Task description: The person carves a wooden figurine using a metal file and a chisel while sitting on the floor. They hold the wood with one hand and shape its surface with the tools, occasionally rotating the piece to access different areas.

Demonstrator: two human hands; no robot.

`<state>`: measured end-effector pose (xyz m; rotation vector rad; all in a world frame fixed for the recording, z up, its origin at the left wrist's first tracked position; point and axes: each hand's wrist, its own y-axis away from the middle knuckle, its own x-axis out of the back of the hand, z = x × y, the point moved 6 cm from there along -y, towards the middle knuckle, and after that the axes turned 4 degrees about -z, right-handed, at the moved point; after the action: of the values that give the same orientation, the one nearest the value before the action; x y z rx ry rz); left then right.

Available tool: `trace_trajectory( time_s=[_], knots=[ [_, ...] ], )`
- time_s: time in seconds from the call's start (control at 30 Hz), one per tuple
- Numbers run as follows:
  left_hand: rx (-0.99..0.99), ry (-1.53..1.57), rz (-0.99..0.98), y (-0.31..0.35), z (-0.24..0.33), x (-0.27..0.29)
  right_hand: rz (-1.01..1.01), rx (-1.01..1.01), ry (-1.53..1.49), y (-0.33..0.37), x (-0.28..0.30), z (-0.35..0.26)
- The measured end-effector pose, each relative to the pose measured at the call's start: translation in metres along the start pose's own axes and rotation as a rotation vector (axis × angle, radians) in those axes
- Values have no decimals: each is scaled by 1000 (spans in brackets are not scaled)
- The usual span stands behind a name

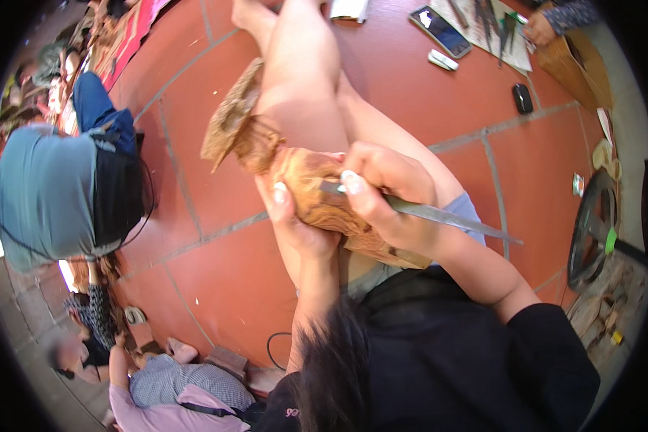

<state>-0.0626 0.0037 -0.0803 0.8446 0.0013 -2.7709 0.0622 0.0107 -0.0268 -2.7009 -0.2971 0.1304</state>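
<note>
A carved wooden figure [309, 180] lies across my lap, its wide, rough, brim-like end [232, 115] pointing up and left past my leg. My left hand [306, 234] is closed around the near side of the wood, its thumb on the surface. In my right hand [399, 183] is a long, flat metal chisel [446, 214], gripped between fingers and thumb. Its flat end meets the wood beside my fingertips, while the narrow tail sticks out to the right. The lower end of the carving is partly hidden under my right hand and forearm.
On the red tiled floor lie a phone [441, 31], a small white item [443, 60] and a black mouse-like object [522, 99]. Several tools [493, 29] rest on a sheet near another person's hand [538, 30]. A black fan-like frame [594, 230] stands right; people [57, 187] sit left.
</note>
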Motion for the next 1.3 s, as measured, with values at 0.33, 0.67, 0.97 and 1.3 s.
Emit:
trace_trajectory(
  time_s=[0.33,0.67,0.97,1.3],
  knots=[
    [34,120,7,5,-6,-4,-46,-110,-104,3,6,4],
    [-30,127,73,5,-10,-11,-90,-243,-263,5,10,11],
    [-38,48,128,7,-6,-11,-81,-185,-202,3,10,6],
    [7,112,54,4,-9,-3,-54,-34,-175,-1,6,12]
  ],
)
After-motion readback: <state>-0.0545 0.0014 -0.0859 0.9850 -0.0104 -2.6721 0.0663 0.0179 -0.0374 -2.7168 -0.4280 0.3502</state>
